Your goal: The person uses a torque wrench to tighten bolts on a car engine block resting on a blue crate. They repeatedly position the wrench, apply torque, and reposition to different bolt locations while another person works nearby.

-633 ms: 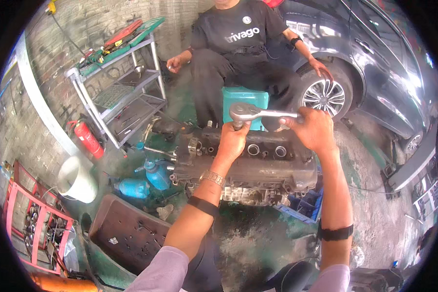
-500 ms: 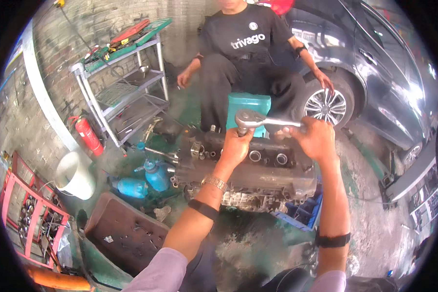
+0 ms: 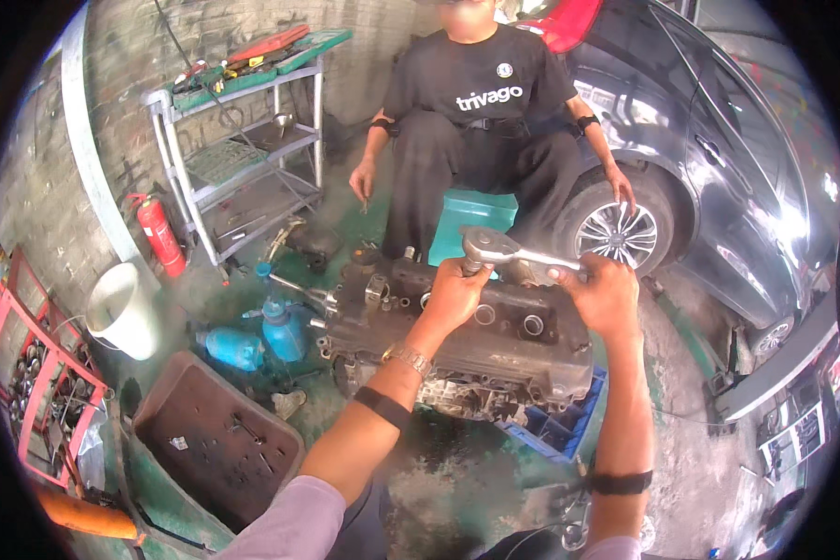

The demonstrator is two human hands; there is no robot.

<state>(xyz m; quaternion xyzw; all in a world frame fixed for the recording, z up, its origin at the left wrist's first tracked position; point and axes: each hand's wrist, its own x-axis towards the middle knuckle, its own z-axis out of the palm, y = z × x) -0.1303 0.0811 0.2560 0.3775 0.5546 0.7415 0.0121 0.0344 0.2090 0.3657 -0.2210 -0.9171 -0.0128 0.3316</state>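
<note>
A metal ratchet wrench (image 3: 534, 259) is held level above a dirty engine (image 3: 509, 359) that lies on the floor before me. Just under the ratchet head, my left hand (image 3: 455, 295) is closed around the drive end. My right hand (image 3: 609, 294) grips the far end of the handle, its thumb laid along the metal. Round openings show in the engine's dark top cover, behind my wrists. What lies inside my left fist, below the ratchet head, is mostly hidden by the fingers.
Opposite me a person (image 3: 481, 93) sits on a green stool (image 3: 471, 219). Left stand a tool cart (image 3: 243, 173), a fire extinguisher (image 3: 161, 235), a white bucket (image 3: 121, 313), blue bottles (image 3: 282, 331) and a brown tray (image 3: 224, 448). A blue crate (image 3: 560, 429) touches the engine; a car (image 3: 709, 149) is parked right.
My view has shifted slightly, moving the surroundings a little in the picture. Both hands keep their hold on the ratchet wrench, which now tilts slightly down toward the right.
</note>
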